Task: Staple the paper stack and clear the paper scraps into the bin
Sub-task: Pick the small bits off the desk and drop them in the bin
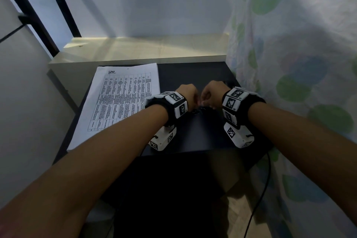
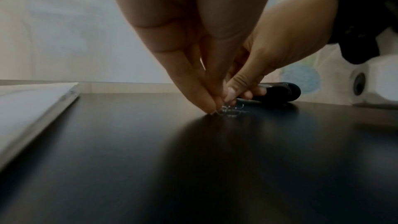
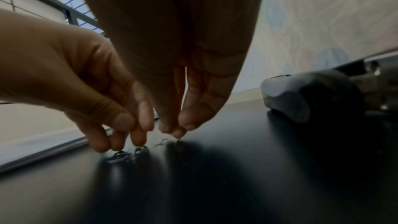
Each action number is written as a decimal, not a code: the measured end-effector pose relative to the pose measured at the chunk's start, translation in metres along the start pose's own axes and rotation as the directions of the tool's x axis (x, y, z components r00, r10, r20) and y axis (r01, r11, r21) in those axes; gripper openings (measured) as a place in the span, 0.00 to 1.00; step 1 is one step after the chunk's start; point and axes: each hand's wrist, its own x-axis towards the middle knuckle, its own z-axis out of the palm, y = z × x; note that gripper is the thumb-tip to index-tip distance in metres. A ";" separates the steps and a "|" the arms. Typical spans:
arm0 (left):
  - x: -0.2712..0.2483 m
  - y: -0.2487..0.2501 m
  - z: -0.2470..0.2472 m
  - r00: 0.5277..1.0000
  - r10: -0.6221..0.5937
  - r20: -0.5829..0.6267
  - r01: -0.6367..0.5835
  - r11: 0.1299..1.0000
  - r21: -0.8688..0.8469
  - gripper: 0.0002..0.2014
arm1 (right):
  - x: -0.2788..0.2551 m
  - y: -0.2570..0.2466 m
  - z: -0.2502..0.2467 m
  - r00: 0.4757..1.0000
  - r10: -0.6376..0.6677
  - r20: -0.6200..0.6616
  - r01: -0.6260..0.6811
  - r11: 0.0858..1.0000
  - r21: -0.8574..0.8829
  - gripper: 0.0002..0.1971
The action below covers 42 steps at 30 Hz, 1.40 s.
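The printed paper stack point(image 1: 119, 102) lies on the left of the black table point(image 1: 202, 131); its edge shows in the wrist views point(image 2: 32, 108) point(image 3: 43, 156). My two hands meet at the table's middle over a small heap of thin bent metal scraps point(image 1: 199, 110) point(image 2: 231, 111) point(image 3: 163, 142). My left hand point(image 1: 190, 95) point(image 2: 212, 108) point(image 3: 129, 135) points down with thumb and fingertips pinched at the scraps. My right hand point(image 1: 211, 93) point(image 3: 174, 131) point(image 2: 231, 97) pinches a thin scrap just above the tabletop. A black stapler point(image 2: 277, 93) point(image 3: 301, 96) lies behind my right hand.
A pale wooden ledge point(image 1: 144, 48) runs behind the table. A patterned curtain point(image 1: 299, 63) hangs close on the right and a grey panel point(image 1: 23, 102) stands on the left. A black cable point(image 1: 264, 183) drops past the table's right front corner. No bin is in view.
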 end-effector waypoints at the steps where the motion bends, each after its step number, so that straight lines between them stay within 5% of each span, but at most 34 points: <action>1: 0.000 0.000 0.001 1.000 -0.005 -0.002 0.005 1.000 0.011 0.12 | 0.001 0.000 0.000 1.000 -0.002 0.004 0.002 1.000 -0.004 0.08; 8: 0.003 -0.001 0.007 0.994 -0.081 0.075 0.074 0.993 0.092 0.27 | -0.001 0.006 -0.010 0.992 -0.015 0.128 0.015 1.000 0.004 0.17; 25: 0.009 -0.001 0.001 0.986 -0.164 0.037 0.161 0.985 0.065 0.23 | 0.006 0.015 -0.004 0.993 0.035 0.109 -0.051 0.989 0.140 0.18; 33: 0.011 0.000 0.002 0.987 -0.152 0.059 0.148 0.986 0.073 0.17 | 0.009 0.014 0.003 0.994 0.053 0.093 -0.071 0.979 0.193 0.11; 42: 0.008 0.000 0.002 0.985 -0.139 0.105 0.130 0.988 0.087 0.17 | 0.005 0.005 0.005 0.993 0.021 0.120 -0.033 0.995 0.094 0.05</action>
